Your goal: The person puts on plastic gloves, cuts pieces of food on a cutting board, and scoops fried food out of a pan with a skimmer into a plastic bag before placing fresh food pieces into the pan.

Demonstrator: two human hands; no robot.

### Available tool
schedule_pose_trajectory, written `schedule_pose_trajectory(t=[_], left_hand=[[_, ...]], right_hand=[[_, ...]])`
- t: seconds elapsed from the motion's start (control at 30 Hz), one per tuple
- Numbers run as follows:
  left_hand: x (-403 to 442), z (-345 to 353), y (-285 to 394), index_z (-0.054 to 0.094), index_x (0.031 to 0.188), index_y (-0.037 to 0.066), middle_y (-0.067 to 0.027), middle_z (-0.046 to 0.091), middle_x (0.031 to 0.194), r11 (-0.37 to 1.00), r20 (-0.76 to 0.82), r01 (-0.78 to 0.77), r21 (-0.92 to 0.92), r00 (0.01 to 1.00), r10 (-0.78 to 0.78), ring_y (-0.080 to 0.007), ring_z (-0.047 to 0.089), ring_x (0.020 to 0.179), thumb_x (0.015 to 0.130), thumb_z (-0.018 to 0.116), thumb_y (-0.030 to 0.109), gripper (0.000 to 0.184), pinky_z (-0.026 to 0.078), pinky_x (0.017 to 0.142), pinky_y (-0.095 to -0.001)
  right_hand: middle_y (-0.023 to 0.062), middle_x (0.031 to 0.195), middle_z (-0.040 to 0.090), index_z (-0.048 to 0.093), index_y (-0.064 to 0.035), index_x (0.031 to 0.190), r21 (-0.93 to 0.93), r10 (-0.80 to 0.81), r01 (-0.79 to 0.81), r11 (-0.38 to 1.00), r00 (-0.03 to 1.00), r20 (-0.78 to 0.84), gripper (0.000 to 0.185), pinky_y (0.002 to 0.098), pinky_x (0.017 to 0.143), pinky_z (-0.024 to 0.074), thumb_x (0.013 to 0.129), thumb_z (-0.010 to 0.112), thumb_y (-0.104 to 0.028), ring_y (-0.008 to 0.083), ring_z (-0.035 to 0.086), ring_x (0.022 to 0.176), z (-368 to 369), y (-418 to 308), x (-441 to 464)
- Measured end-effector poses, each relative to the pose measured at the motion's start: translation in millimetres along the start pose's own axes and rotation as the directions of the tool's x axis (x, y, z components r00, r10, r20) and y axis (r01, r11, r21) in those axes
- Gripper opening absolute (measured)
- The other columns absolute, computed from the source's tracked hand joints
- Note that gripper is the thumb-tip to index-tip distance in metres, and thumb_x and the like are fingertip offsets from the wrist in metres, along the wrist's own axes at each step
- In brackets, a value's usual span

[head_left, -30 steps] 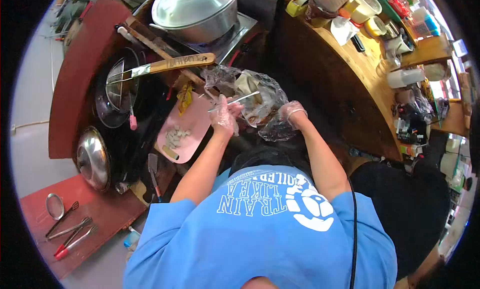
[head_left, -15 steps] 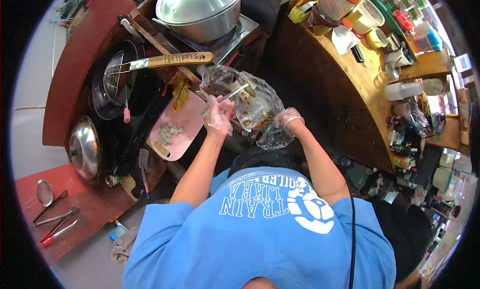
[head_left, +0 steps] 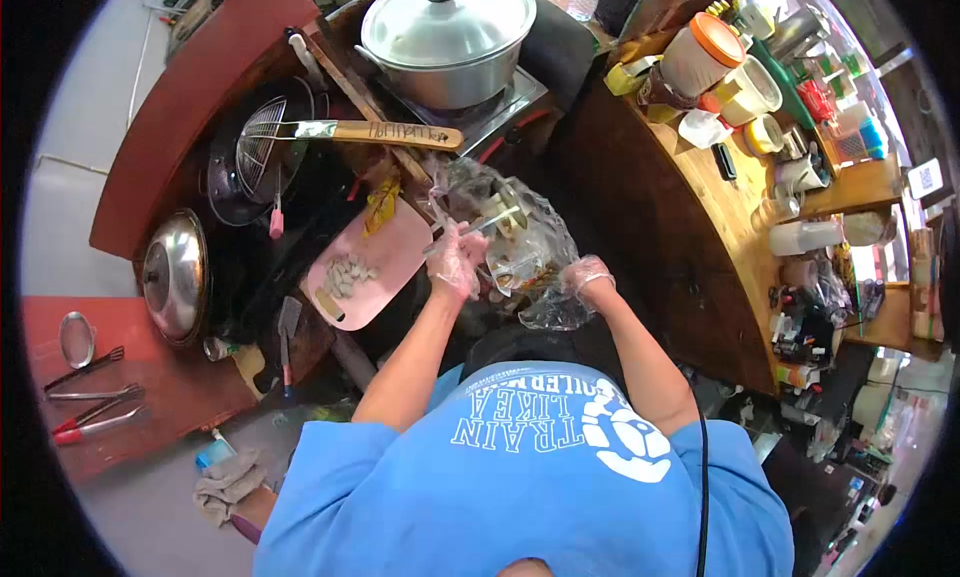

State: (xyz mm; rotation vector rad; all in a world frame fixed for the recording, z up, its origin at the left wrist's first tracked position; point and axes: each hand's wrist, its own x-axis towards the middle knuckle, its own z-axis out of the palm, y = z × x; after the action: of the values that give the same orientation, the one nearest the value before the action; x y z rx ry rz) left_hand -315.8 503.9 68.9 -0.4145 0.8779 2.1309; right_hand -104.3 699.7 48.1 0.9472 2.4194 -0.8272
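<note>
My left hand (head_left: 457,262), in a clear plastic glove, is closed around a thin metal utensil (head_left: 496,217) that points right over a clear plastic bag (head_left: 545,239). My right hand (head_left: 588,277), also gloved, pinches the right edge of this bag. Some brownish contents show inside the bag, too unclear to name. To the left of my left hand lies a pink cutting board (head_left: 398,252) with small pale pieces (head_left: 347,275) on it. A yellow-brown peel or leaf (head_left: 382,205) rests at the board's upper edge.
A lidded metal pot (head_left: 450,52) stands on a stove ahead. A wooden-handled strainer (head_left: 380,133) lies across a dark wok (head_left: 235,182) at the left. Below them is a metal lid (head_left: 175,277). Containers crowd the curved wooden counter (head_left: 690,167) at the right.
The view has shifted, so the pot and counter sit lower in it. My left hand keeps the utensil, whose tip has moved slightly over the bag. My right hand still grips the bag.
</note>
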Motion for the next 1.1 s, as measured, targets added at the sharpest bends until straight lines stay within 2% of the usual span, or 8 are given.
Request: schedule_pose_trajectory(t=[0.17, 0.37, 0.7, 0.77, 0.83, 0.9, 1.0, 1.1], left_hand=[[-0.9, 10.5, -10.9, 0.057, 0.111, 0.001, -0.0105, 0.066, 0.083, 0.996, -0.110, 0.008, 0.091, 0.994, 0.002, -0.0233, 0.066, 0.076, 0.096, 0.063, 0.040, 0.042, 0.056, 0.072, -0.0371], [-0.6, 17.0, -8.0, 0.058, 0.110, 0.000, -0.0120, 0.067, 0.081, 0.997, -0.023, -0.037, 0.074, 0.999, 0.039, -0.0243, 0.067, 0.072, 0.099, 0.059, 0.036, 0.037, 0.057, 0.076, -0.0370], [-20.0, 4.1, -13.2, 0.058, 0.107, 0.001, -0.0101, 0.066, 0.076, 0.991, 0.042, 0.131, 0.019, 0.990, -0.132, -0.0215, 0.066, 0.068, 0.094, 0.066, 0.037, 0.039, 0.059, 0.077, -0.0393], [-30.3, 3.2, -21.6, 0.058, 0.109, 0.001, -0.0095, 0.066, 0.076, 0.984, 0.009, 0.157, 0.085, 0.987, -0.158, -0.0209, 0.067, 0.067, 0.094, 0.066, 0.037, 0.040, 0.059, 0.076, -0.0386], [-26.6, -11.3, -35.9, 0.057, 0.111, -0.002, -0.0115, 0.066, 0.079, 0.949, -0.021, 0.132, 0.285, 0.991, -0.132, -0.0208, 0.066, 0.070, 0.097, 0.061, 0.040, 0.044, 0.057, 0.073, -0.0368], [-24.4, -8.6, -36.8, 0.057, 0.113, -0.002, -0.0116, 0.066, 0.081, 0.971, -0.054, 0.138, 0.196, 0.990, -0.130, -0.0205, 0.066, 0.071, 0.097, 0.061, 0.040, 0.045, 0.057, 0.073, -0.0359], [-28.9, -6.9, -30.9, 0.058, 0.116, 0.000, -0.0108, 0.068, 0.085, 0.914, -0.045, 0.146, 0.379, 0.989, -0.139, -0.0210, 0.068, 0.076, 0.097, 0.059, 0.045, 0.048, 0.052, 0.066, -0.0325], [-15.6, -5.1, -34.5, 0.057, 0.114, -0.001, -0.0108, 0.068, 0.083, 0.948, -0.030, 0.146, 0.282, 0.989, -0.143, -0.0211, 0.068, 0.075, 0.097, 0.059, 0.043, 0.047, 0.052, 0.067, -0.0323]], right_hand=[[0.0200, 0.085, 0.071, 0.075, -0.0065, 0.078, 0.101, 0.120, -0.117, 0.988, 0.993, -0.019, 0.019, 0.0435, 0.074, 0.0539, 0.067, 0.069, -0.021, 0.0346, 0.069, 0.081, 3.2, 1.5, 8.7], [0.0198, 0.085, 0.071, 0.075, -0.0068, 0.077, 0.088, 0.122, -0.122, 0.989, 0.992, 0.006, 0.020, 0.0447, 0.074, 0.0541, 0.066, 0.070, -0.022, 0.0350, 0.070, 0.081, 3.2, 6.8, 8.8], [0.0205, 0.076, 0.068, 0.071, -0.0010, 0.072, -0.148, -0.081, 0.073, 0.986, 0.995, -0.050, 0.022, 0.0430, 0.067, 0.0513, 0.061, 0.070, -0.019, 0.0315, 0.068, 0.071, -3.9, 6.6, 3.0], [0.0225, 0.091, 0.070, 0.074, -0.0014, 0.081, 0.246, 0.204, -0.216, 0.945, 0.976, 0.073, 0.025, 0.0410, 0.078, 0.0542, 0.068, 0.068, -0.021, 0.0346, 0.070, 0.088, -29.4, -17.5, -12.2], [0.0205, 0.089, 0.071, 0.074, -0.0035, 0.079, 0.155, 0.138, -0.140, 0.978, 0.990, 0.030, 0.022, 0.0418, 0.075, 0.0537, 0.066, 0.069, -0.021, 0.0348, 0.070, 0.085, -13.4, -2.3, -2.8], [0.0185, 0.074, 0.068, 0.071, 0.0002, 0.070, 0.295, 0.137, -0.120, 0.948, 0.990, -0.036, 0.021, 0.0432, 0.065, 0.0492, 0.062, 0.071, -0.019, 0.0288, 0.066, 0.069, -7.1, 6.0, 3.7], [0.0163, 0.069, 0.067, 0.070, 0.0012, 0.067, 0.442, 0.182, -0.153, 0.884, 0.983, -0.022, 0.021, 0.0429, 0.061, 0.0474, 0.059, 0.072, -0.018, 0.0260, 0.063, 0.063, -6.4, 8.8, 5.3], [0.0150, 0.069, 0.067, 0.070, 0.0010, 0.067, 0.205, -0.042, 0.057, 0.977, 0.996, -0.078, 0.019, 0.0419, 0.060, 0.0472, 0.060, 0.071, -0.017, 0.0255, 0.063, 0.063, -12.5, 9.3, 2.5]])
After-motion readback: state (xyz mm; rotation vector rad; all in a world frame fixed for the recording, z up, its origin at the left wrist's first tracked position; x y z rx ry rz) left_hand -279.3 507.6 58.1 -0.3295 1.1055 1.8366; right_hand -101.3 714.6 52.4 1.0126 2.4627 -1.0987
